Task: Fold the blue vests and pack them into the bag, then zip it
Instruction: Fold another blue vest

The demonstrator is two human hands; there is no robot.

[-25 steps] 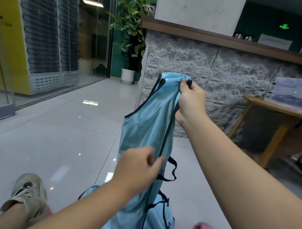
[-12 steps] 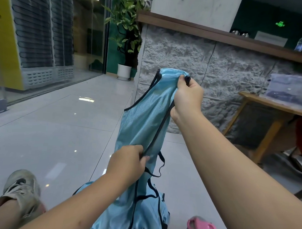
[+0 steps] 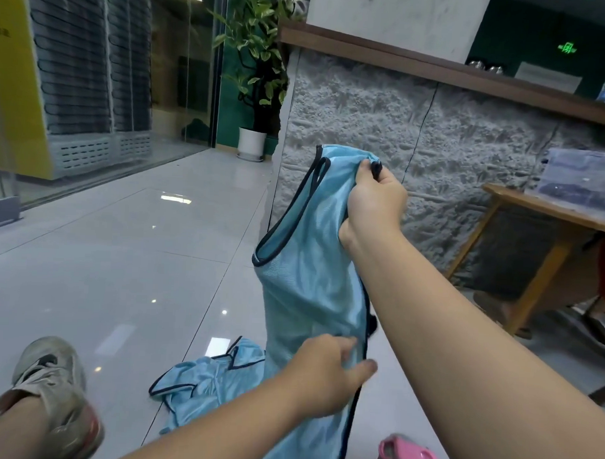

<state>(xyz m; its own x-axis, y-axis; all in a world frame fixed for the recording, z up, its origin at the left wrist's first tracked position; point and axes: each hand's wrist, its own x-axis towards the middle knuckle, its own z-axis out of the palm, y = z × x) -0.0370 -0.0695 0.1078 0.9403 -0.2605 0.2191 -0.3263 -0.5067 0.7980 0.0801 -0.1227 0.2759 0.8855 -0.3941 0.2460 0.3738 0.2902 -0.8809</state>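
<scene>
Left hand (image 3: 326, 378) slid down blue vest (image 3: 313, 264); fingers now looser.

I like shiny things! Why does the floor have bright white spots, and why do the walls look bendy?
Head view: the glossy tiled floor mirrors ceiling lights as white glare patches; the wide-angle lens bows straight edges like the wooden ledge; the left hand on the blue vest looks slightly motion-blurred.

- Looks like office/commercial lobby w/ reception area.
- Glossy pale-grey tiled floor (image 3: 128, 264), big glass partition wall (image 3: 103, 85).
- Rough grey stone-faced counter (image 3: 383, 129) w/ brown wooden top ledge (image 3: 437, 69) = front desk.
- Green lit exit sign (image 3: 567, 48) on dark wall.
- Tall leafy potted plant in white pot (image 3: 252, 141), light wooden side table (image 3: 548, 217).
</scene>
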